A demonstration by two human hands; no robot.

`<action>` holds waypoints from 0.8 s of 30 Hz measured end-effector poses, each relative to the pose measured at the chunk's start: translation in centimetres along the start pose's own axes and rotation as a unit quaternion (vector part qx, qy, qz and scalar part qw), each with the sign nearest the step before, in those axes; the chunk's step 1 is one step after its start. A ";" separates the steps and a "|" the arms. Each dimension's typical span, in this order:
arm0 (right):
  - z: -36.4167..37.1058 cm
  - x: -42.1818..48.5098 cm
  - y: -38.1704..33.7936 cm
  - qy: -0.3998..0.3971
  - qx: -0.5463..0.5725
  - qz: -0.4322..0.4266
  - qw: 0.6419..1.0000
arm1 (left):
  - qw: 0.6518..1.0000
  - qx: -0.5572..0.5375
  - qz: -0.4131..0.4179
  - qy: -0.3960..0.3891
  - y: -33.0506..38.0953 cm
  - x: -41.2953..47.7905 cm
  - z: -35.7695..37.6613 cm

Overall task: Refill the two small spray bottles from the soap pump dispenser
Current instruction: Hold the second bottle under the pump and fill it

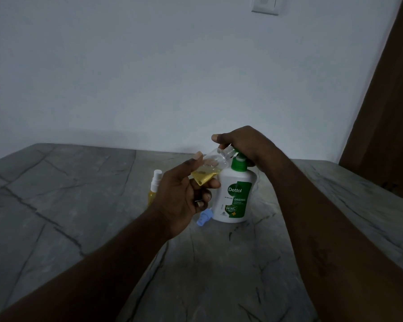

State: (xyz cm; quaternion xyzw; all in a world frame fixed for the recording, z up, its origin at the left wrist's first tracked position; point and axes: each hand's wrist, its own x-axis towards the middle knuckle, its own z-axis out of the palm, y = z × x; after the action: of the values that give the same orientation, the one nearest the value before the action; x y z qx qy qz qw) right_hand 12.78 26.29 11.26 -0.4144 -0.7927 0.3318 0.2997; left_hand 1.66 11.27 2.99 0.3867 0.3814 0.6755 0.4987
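Note:
A white soap pump dispenser [235, 196] with a green pump head stands upright on the grey stone table [79, 194]. My right hand [242, 142] lies on top of the pump head and presses it. My left hand [184, 196] holds a small clear spray bottle [209, 169] without its cap, tilted, its open neck up at the pump's nozzle. Yellow liquid fills its lower part. A second small spray bottle [154, 189] with a white spray top and yellow liquid stands behind my left hand, partly hidden. A pale blue spray cap [204, 218] lies on the table beside the dispenser.
A white wall rises behind the table, with a switch plate [265, 4] near the top. A brown wooden door or panel [386, 112] stands at the right edge.

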 end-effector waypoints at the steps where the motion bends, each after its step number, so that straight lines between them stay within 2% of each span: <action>1: 0.0 0.0 0.0 0.003 -0.001 -0.003 1.000 | 1.000 -0.001 -0.001 0.000 0.0 0.0 0.0; 11: -0.5 -0.4 -0.7 0.046 -0.026 -0.064 0.997 | 1.000 0.005 -0.009 -0.006 -0.1 0.1 -0.1; 20: -0.5 -0.2 -0.6 0.026 -0.018 -0.049 0.998 | 1.000 0.003 -0.010 -0.009 0.1 0.1 0.1; 24: -0.3 0.1 -0.3 0.003 -0.015 -0.014 1.000 | 1.000 0.006 -0.008 0.003 0.0 0.0 0.1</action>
State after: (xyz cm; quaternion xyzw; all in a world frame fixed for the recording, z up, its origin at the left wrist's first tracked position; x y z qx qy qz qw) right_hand 12.79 26.35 11.66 -0.4089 -0.8024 0.3140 0.3005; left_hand 1.74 11.24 2.96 0.3844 0.3905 0.6701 0.5007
